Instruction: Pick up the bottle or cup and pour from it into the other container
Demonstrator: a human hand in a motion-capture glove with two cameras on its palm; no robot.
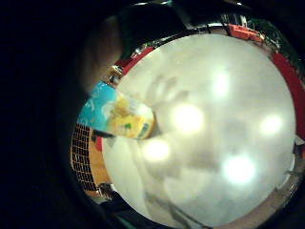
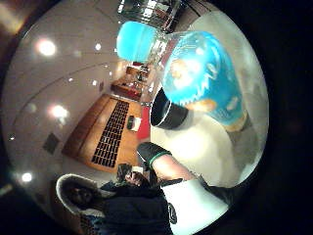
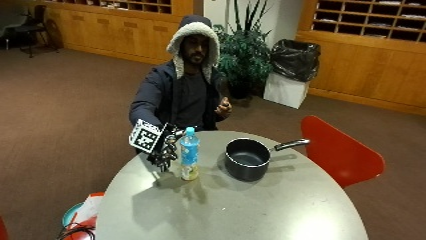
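Standing upright on the round grey bench [image 3: 266,210], the bottle [image 3: 190,160] has a blue label, a blue cap and a yellow band near its base. Just beside it, on the side away from the pot, hangs the gloved right hand [image 3: 163,152], its fingers pointing down toward the bench; whether the grip touches the bottle cannot be told, nor how wide the fingers stand. Both palm views show the bottle close to the palm, with the hand's shadow spread on the bench. Near the bottle's other side sits a dark pot [image 3: 247,159], its handle pointing toward a red chair [image 3: 336,150]. Behind the bench sits the person, the bare hand [image 3: 223,107] raised at the chest.
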